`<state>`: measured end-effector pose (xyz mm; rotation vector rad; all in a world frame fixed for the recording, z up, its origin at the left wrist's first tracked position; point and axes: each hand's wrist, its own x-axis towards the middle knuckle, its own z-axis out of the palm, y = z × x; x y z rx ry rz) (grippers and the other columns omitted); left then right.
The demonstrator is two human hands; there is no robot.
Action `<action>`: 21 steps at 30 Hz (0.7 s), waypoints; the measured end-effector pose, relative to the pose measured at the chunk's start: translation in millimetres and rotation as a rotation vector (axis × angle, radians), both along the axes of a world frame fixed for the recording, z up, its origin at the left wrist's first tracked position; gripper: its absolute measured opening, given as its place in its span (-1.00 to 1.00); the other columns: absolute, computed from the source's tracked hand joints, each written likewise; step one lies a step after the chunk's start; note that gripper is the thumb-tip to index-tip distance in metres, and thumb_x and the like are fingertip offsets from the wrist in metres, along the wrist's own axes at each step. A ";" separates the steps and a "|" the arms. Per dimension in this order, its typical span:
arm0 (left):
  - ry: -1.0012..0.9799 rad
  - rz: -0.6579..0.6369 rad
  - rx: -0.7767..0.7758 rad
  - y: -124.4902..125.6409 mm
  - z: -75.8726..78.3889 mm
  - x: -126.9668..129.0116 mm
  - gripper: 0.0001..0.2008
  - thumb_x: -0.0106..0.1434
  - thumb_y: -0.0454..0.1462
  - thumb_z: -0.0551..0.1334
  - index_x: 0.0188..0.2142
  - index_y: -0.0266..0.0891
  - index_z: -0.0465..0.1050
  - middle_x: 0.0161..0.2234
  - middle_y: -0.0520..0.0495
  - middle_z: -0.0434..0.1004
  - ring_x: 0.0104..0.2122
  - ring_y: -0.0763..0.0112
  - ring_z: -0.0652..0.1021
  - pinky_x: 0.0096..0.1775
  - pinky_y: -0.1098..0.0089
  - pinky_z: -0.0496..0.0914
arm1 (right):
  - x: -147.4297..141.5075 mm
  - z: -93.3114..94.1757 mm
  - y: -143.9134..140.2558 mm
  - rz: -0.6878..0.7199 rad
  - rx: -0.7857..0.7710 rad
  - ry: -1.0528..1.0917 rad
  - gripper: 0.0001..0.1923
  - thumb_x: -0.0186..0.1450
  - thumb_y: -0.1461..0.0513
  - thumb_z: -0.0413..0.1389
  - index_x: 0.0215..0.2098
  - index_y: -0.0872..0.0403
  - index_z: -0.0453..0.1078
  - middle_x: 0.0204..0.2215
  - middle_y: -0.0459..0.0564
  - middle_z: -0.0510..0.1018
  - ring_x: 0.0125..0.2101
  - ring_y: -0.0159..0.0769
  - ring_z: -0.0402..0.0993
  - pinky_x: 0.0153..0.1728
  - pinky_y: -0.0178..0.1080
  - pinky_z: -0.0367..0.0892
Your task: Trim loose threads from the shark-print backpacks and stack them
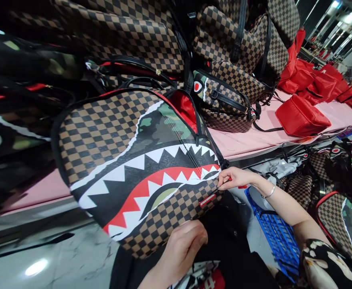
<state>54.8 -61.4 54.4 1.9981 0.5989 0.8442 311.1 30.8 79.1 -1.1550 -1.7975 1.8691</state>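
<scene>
A checkered backpack [100,136] with a shark-mouth print leans towards me, its top zipper partly undone and red lining [185,106] showing. My right hand [234,179] pinches a small red and dark item at the backpack's right edge, close to the red label [207,200]. That item is mostly covered by the fingers, so its kind is unclear. At the lower edge of the backpack, my left hand [186,243] is closed with fingers curled; whatever it may hold is hidden. Several loose dark threads cross the print.
Piled checkered bags [134,36] stand behind on a pink-topped table [239,140]. Red pouches [302,116] lie farther right on it. A blue crate [276,237] is below my right arm, and more shark-print bags [335,220] lie at the right.
</scene>
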 end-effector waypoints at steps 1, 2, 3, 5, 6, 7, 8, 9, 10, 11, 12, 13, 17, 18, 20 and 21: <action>-0.003 0.001 -0.001 -0.2 0.1 -0.2 -0.76 0.30 -0.36 -0.05 -0.46 -0.22 0.27 -0.53 0.00 0.36 -0.49 0.46 0.40 -0.41 0.46 0.24 | -2.4 0.5 0.1 0.012 0.003 -0.004 -0.78 0.10 0.18 0.21 -0.42 0.20 0.37 -0.52 -0.10 0.47 -0.52 -0.50 0.34 -0.46 -0.42 0.21; -0.005 0.002 -0.001 -0.3 0.2 -0.2 -0.76 0.30 -0.36 -0.05 -0.46 -0.22 0.27 -0.53 0.00 0.36 -0.50 0.46 0.40 -0.41 0.46 0.25 | -5.0 1.2 0.1 0.021 0.016 -0.015 -0.78 0.10 0.18 0.20 -0.42 0.20 0.37 -0.52 -0.11 0.46 -0.52 -0.50 0.34 -0.46 -0.42 0.21; -0.005 0.005 -0.001 -0.4 0.4 -0.3 -0.76 0.30 -0.36 -0.05 -0.47 -0.22 0.27 -0.53 0.00 0.37 -0.50 0.46 0.40 -0.41 0.46 0.25 | -7.7 2.2 0.1 0.028 0.036 -0.031 -0.79 0.10 0.19 0.20 -0.42 0.20 0.37 -0.53 -0.12 0.45 -0.52 -0.51 0.33 -0.47 -0.42 0.20; -0.004 0.010 -0.001 -0.5 0.4 -0.2 -0.75 0.31 -0.35 -0.05 -0.47 -0.22 0.28 -0.54 -0.01 0.37 -0.50 0.46 0.40 -0.41 0.46 0.25 | -13.2 4.6 0.1 0.044 0.076 -0.065 -0.81 0.10 0.20 0.20 -0.43 0.19 0.38 -0.54 -0.15 0.43 -0.53 -0.52 0.31 -0.49 -0.44 0.18; -0.005 0.014 0.002 -0.6 0.2 -0.1 -0.75 0.31 -0.35 -0.05 -0.47 -0.22 0.28 -0.54 -0.01 0.37 -0.50 0.46 0.40 -0.42 0.46 0.25 | -16.0 6.0 0.0 0.051 0.087 -0.080 -0.81 0.10 0.20 0.20 -0.43 0.19 0.38 -0.54 -0.16 0.42 -0.54 -0.52 0.30 -0.49 -0.44 0.17; -0.008 0.019 0.005 -0.6 -0.2 0.0 -0.74 0.31 -0.34 -0.05 -0.47 -0.22 0.28 -0.54 -0.01 0.38 -0.50 0.46 0.41 -0.42 0.46 0.25 | -18.7 7.4 -0.3 0.058 0.091 -0.094 -0.81 0.10 0.19 0.20 -0.43 0.19 0.38 -0.55 -0.17 0.42 -0.54 -0.53 0.30 -0.50 -0.44 0.17; -0.013 0.023 0.010 -0.7 -0.7 0.1 -0.74 0.31 -0.34 -0.05 -0.48 -0.22 0.29 -0.54 -0.01 0.38 -0.50 0.46 0.41 -0.42 0.46 0.25 | -21.3 8.7 -0.6 0.061 0.092 -0.108 -0.81 0.10 0.19 0.19 -0.44 0.18 0.38 -0.55 -0.17 0.41 -0.55 -0.53 0.29 -0.50 -0.44 0.17; -0.015 0.028 0.012 -0.7 -1.3 0.2 -0.74 0.31 -0.34 -0.05 -0.48 -0.22 0.29 -0.54 -0.01 0.38 -0.50 0.45 0.41 -0.41 0.45 0.25 | -23.7 9.9 -1.1 0.063 0.096 -0.121 -0.81 0.10 0.19 0.19 -0.44 0.18 0.38 -0.55 -0.17 0.41 -0.56 -0.53 0.29 -0.51 -0.44 0.17; -0.018 0.032 0.014 -0.8 -1.8 0.2 -0.74 0.31 -0.34 -0.05 -0.48 -0.22 0.29 -0.54 -0.01 0.38 -0.50 0.45 0.41 -0.41 0.45 0.25 | -26.0 10.9 -1.7 0.063 0.106 -0.133 -0.82 0.10 0.19 0.19 -0.45 0.18 0.38 -0.55 -0.18 0.41 -0.56 -0.53 0.29 -0.50 -0.44 0.17; -0.019 0.034 0.014 -0.9 -2.2 0.3 -0.73 0.31 -0.33 -0.06 -0.48 -0.22 0.29 -0.54 -0.01 0.38 -0.50 0.45 0.42 -0.41 0.45 0.25 | -28.0 11.8 -2.3 0.063 0.121 -0.141 -0.83 0.10 0.20 0.19 -0.46 0.17 0.38 -0.55 -0.18 0.41 -0.55 -0.53 0.30 -0.50 -0.44 0.17; -0.021 0.031 0.014 -0.9 -2.3 0.3 -0.73 0.31 -0.33 -0.06 -0.47 -0.22 0.29 -0.54 -0.01 0.39 -0.50 0.45 0.42 -0.41 0.45 0.25 | -29.7 12.4 -2.9 0.063 0.136 -0.147 -0.85 0.10 0.22 0.19 -0.46 0.17 0.38 -0.54 -0.18 0.41 -0.54 -0.52 0.30 -0.49 -0.45 0.17; -0.023 0.029 0.012 -1.0 -2.1 0.3 -0.74 0.31 -0.33 -0.06 -0.47 -0.22 0.30 -0.54 0.00 0.39 -0.50 0.45 0.42 -0.40 0.45 0.25 | -31.1 12.8 -3.5 0.064 0.150 -0.153 -0.86 0.10 0.23 0.19 -0.47 0.17 0.38 -0.54 -0.18 0.41 -0.53 -0.52 0.30 -0.48 -0.45 0.18; -0.019 0.023 0.012 -1.2 -0.1 -0.3 -0.74 0.31 -0.34 -0.06 -0.47 -0.21 0.29 -0.54 0.00 0.38 -0.50 0.45 0.41 -0.40 0.45 0.24 | -33.0 11.6 -6.2 0.060 0.212 -0.190 -0.89 0.12 0.26 0.18 -0.46 0.16 0.38 -0.52 -0.16 0.44 -0.50 -0.50 0.31 -0.46 -0.45 0.18; -0.019 0.023 0.013 -1.3 0.2 -0.6 -0.74 0.31 -0.34 -0.06 -0.47 -0.21 0.29 -0.54 0.00 0.38 -0.50 0.45 0.40 -0.41 0.45 0.24 | -32.7 10.7 -7.3 0.059 0.221 -0.193 -0.89 0.12 0.25 0.18 -0.46 0.16 0.38 -0.51 -0.15 0.44 -0.50 -0.50 0.31 -0.46 -0.45 0.18; -0.021 0.026 0.014 -1.2 0.4 -1.4 -0.74 0.31 -0.34 -0.06 -0.47 -0.21 0.28 -0.54 -0.01 0.38 -0.50 0.44 0.40 -0.41 0.45 0.24 | -32.0 8.5 -10.1 0.042 0.224 -0.192 -0.87 0.13 0.23 0.18 -0.45 0.16 0.38 -0.53 -0.16 0.43 -0.51 -0.51 0.29 -0.48 -0.45 0.17; -0.027 0.027 0.014 -1.0 0.4 -1.6 -0.74 0.31 -0.34 -0.06 -0.48 -0.21 0.28 -0.54 -0.01 0.38 -0.50 0.44 0.40 -0.41 0.45 0.24 | -31.6 7.3 -11.7 0.027 0.227 -0.191 -0.86 0.13 0.22 0.19 -0.44 0.16 0.38 -0.54 -0.17 0.42 -0.52 -0.51 0.29 -0.49 -0.46 0.16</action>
